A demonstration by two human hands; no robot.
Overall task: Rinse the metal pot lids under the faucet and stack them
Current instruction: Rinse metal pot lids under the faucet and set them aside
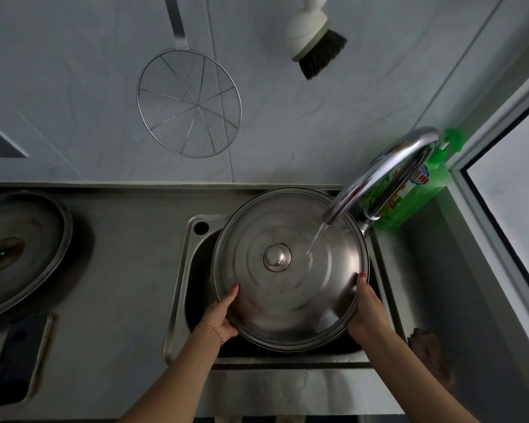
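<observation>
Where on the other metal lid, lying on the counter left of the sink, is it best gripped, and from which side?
Probably by the rim of the lid, nearest edge, from the sink side. It seems to lie underside up, so no knob shows.

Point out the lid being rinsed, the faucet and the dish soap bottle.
lid (287,303): head view, on its domed top below the knob.
faucet (388,166): head view, on the curved spout.
dish soap bottle (422,193): head view, on its green body.

steel counter (126,270); second lid (19,251), green bottle (409,193) on it
</observation>
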